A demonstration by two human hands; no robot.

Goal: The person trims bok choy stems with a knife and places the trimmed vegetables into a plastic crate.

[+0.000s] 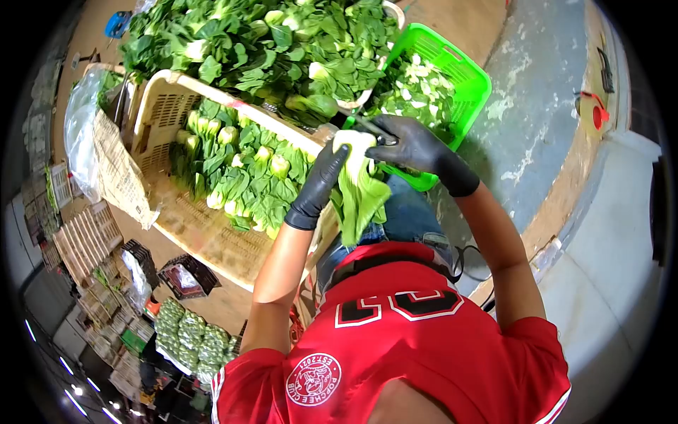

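My left hand (321, 180), in a black glove, is closed around a head of bok choy (357, 177). Its pale base points away from me and its leaves hang toward my lap. My right hand (413, 145), also gloved in black, is closed on a small knife (366, 126) beside the base. The blade is dark and thin, and the fingers partly cover the handle. Just beyond my hands is a heap of loose bok choy (268, 53). To the left, a beige plastic crate (191, 244) holds bok choy heads (240, 162) laid in rows.
A bright green basket (470, 81) with cut leaves and pale trimmings (420, 88) stands beyond my right hand. Cardboard and clear plastic (85, 141) hang at the crate's left side. Dark crates (187, 275) and bagged greens (191, 332) sit on the floor at lower left.
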